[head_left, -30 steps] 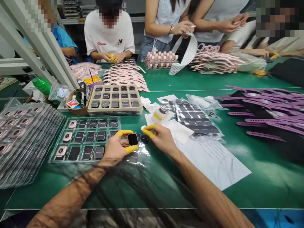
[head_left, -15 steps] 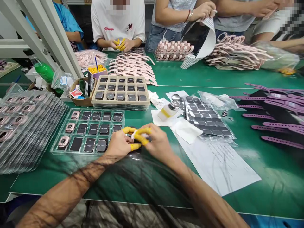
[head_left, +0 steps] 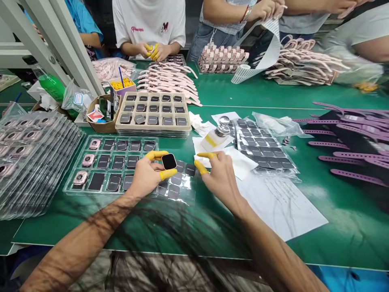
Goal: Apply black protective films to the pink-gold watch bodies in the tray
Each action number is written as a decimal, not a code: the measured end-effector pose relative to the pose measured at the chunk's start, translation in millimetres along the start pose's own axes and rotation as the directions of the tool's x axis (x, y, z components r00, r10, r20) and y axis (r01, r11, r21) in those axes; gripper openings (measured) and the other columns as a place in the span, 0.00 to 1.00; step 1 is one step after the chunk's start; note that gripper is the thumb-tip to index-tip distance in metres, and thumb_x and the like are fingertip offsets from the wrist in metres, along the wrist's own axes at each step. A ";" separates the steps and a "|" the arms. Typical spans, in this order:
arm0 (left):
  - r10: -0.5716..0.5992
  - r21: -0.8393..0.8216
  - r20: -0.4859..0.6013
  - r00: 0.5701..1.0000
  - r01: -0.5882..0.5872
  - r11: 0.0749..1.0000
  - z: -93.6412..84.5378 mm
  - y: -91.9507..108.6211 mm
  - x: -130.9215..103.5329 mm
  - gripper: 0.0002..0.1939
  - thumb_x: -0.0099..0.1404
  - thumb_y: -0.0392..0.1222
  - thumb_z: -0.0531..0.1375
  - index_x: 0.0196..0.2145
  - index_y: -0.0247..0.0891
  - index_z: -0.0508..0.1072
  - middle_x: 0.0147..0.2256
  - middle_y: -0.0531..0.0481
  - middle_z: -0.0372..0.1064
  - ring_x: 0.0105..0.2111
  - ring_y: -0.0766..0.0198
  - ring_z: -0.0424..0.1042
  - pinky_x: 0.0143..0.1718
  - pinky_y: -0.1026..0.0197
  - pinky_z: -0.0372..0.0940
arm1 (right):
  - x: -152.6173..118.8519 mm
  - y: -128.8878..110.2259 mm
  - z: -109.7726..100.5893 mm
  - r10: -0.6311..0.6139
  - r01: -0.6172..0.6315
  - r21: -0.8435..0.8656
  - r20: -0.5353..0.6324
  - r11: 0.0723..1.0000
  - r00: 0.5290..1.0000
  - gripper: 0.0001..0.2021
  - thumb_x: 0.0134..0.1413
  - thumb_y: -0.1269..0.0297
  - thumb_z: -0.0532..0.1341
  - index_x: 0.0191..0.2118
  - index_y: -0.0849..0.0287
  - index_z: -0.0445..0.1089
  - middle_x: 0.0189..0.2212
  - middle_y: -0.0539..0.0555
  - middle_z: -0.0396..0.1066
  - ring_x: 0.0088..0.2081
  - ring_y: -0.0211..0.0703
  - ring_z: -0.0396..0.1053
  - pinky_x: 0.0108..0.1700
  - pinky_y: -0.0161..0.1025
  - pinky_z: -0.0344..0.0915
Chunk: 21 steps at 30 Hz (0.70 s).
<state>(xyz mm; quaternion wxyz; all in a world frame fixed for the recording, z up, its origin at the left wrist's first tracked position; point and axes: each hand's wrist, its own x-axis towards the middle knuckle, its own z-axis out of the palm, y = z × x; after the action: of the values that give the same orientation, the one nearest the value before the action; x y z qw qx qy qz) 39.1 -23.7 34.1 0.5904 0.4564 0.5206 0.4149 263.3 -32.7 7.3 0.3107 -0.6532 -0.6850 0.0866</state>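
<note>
My left hand (head_left: 146, 172), with yellow finger cots, grips a smartwatch case (head_left: 169, 161) by its edges, dark screen facing up. My right hand (head_left: 223, 176), also in yellow finger cots, is apart from it to the right; thumb and forefinger pinch a small white wipe (head_left: 198, 158). Beneath and between the hands lies a clear sheet with black square stickers (head_left: 174, 191). Beside my left hand sits a clear plastic tray (head_left: 73, 178) of watch cases, several covered by black squares and a few showing pink backs.
A bottle with a metal pump top (head_left: 223, 126) stands on white papers. Black sticker sheets (head_left: 261, 146) and purple straps (head_left: 358, 156) lie right. Stacked clear trays (head_left: 33, 174) rise at left; a beige tray (head_left: 153, 129) is behind. Other people work across the table.
My right hand has moved right, away from the watch case, taking the white wipe along. The dark screen now shows in my left hand, and the sticker sheet below is uncovered.
</note>
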 end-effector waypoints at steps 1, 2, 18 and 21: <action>0.022 -0.021 -0.008 1.000 -0.022 1.000 -1.1 -0.7 1.7 0.36 0.41 0.37 0.78 0.49 0.34 0.75 0.30 0.52 0.78 0.27 0.65 0.75 0.30 0.63 0.69 | -9.7 -4.3 -0.4 -0.036 0.036 0.009 0.067 0.999 0.997 0.15 0.65 0.54 0.60 0.50 0.54 0.77 0.44 0.62 0.75 0.49 0.61 0.68 0.51 0.59 0.67; 0.040 -0.036 -0.004 0.999 -0.041 0.999 -2.0 -1.1 2.9 0.36 0.42 0.37 0.79 0.49 0.34 0.75 0.33 0.50 0.79 0.29 0.64 0.76 0.33 0.62 0.70 | -20.5 -9.9 0.8 -0.075 0.072 0.024 0.130 0.997 0.989 0.16 0.65 0.53 0.61 0.51 0.54 0.77 0.43 0.61 0.76 0.48 0.61 0.69 0.50 0.59 0.68; -0.115 -0.083 0.282 0.953 0.144 0.986 19.6 17.6 18.9 0.27 0.37 0.31 0.80 0.37 0.34 0.80 0.36 0.45 0.79 0.36 0.61 0.77 0.39 0.60 0.71 | -39.3 -5.7 38.6 -0.168 0.125 0.251 0.158 0.960 0.973 0.08 0.63 0.55 0.64 0.40 0.48 0.81 0.40 0.55 0.81 0.42 0.54 0.77 0.44 0.54 0.75; -0.120 -0.079 0.245 0.962 0.143 0.987 23.0 21.7 24.0 0.22 0.43 0.33 0.79 0.37 0.34 0.81 0.39 0.43 0.80 0.37 0.61 0.77 0.36 0.61 0.69 | -37.3 -8.5 40.2 -0.205 0.159 0.276 0.147 0.948 0.968 0.09 0.65 0.55 0.61 0.40 0.44 0.81 0.39 0.54 0.80 0.42 0.53 0.76 0.46 0.55 0.74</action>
<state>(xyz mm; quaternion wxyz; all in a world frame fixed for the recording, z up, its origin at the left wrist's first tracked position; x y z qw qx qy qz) 64.3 2.2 50.5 0.6963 0.4388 0.4541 0.3412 232.7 -57.7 -31.8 0.3403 -0.5300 -0.7495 0.2039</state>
